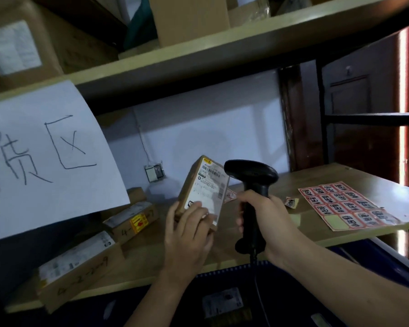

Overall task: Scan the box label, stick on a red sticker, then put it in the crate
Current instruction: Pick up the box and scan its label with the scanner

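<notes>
Nearest, at the bottom of the frame, the dark blue plastic crate [234, 272] shows its ribbed rim, just below the edge of the pale wooden shelf [316, 182]. Above it, at lower centre, the left hand [189, 234] is closed around the lower end of a small brown cardboard box [202, 192], tilted so its white printed label [210, 185] faces the scanner. Just right of it, the right hand [267, 223] grips the handle of the black pistol-shaped barcode scanner [252, 178], its head close beside the label's upper part. The scan is the step in hand, I judge; it goes best with the box held steady, thumb clear of the barcode, and the scanner drawn back slightly and squared to the label. Further right lies the sheet of red stickers [347, 204], ready for afterwards.
</notes>
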Tool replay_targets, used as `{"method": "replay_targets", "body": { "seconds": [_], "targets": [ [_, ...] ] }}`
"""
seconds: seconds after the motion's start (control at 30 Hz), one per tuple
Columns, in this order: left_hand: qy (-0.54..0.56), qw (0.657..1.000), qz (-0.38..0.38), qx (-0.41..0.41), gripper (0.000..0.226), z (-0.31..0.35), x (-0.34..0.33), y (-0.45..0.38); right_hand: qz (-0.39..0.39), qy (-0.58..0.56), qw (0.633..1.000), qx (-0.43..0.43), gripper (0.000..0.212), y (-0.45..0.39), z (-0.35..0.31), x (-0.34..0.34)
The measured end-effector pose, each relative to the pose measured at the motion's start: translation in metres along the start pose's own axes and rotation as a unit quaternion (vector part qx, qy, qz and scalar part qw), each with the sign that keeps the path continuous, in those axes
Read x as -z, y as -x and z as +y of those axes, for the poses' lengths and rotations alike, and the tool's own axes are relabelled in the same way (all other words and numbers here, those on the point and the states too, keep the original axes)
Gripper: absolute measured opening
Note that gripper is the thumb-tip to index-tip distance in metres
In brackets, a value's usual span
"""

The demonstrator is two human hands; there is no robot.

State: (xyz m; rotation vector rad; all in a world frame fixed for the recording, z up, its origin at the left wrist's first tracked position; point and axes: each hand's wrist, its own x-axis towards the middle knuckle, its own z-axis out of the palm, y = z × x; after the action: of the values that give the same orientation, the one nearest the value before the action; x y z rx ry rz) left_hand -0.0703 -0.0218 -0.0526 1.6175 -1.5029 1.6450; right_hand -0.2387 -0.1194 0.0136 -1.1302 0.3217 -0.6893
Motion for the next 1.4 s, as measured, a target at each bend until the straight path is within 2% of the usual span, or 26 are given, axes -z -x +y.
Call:
{"method": "replay_targets", "body": {
  "seconds": [0.13,0.23,0.4,0.67,1.03,1.13,1.2,1.3,1.4],
  "targets": [
    [-0.008,1.000,0.004,0.002,0.016,0.001,-0.005,0.009,-0.018,0.003,1.000,-0.018,0.020,0.004,0.000,-0.002],
    [-0.010,1.000,0.013,0.006,0.034,0.000,-0.009,0.008,-0.022,-0.002,0.999,-0.037,0.020,0.003,0.001,-0.004],
    [0.011,1.000,0.019,0.006,0.027,0.000,-0.009,0.007,-0.031,-0.012,0.998,-0.050,0.020,0.008,0.001,-0.008],
    [-0.002,1.000,0.001,0.007,0.043,0.000,-0.010,0.010,-0.039,-0.017,0.998,-0.038,0.027,0.012,-0.001,-0.010],
    [-0.013,1.000,-0.004,0.005,0.044,-0.001,-0.009,0.011,-0.035,-0.029,0.999,-0.020,0.034,0.015,-0.002,-0.011],
    [-0.011,1.000,0.000,0.027,0.045,-0.001,-0.008,0.008,-0.031,0.021,0.999,0.012,0.030,0.016,-0.008,-0.010],
    [-0.014,0.999,0.004,0.045,0.040,-0.002,-0.008,0.008,-0.019,0.095,0.994,0.057,0.021,0.008,-0.017,-0.005],
    [-0.027,0.997,0.011,0.077,0.031,-0.004,-0.007,0.007,0.011,0.252,0.959,0.133,0.015,-0.013,-0.035,0.007],
    [-0.028,0.996,0.003,0.091,0.030,-0.003,-0.007,0.005,0.025,0.385,0.911,0.145,0.022,-0.040,-0.053,0.023]
  ]
}}
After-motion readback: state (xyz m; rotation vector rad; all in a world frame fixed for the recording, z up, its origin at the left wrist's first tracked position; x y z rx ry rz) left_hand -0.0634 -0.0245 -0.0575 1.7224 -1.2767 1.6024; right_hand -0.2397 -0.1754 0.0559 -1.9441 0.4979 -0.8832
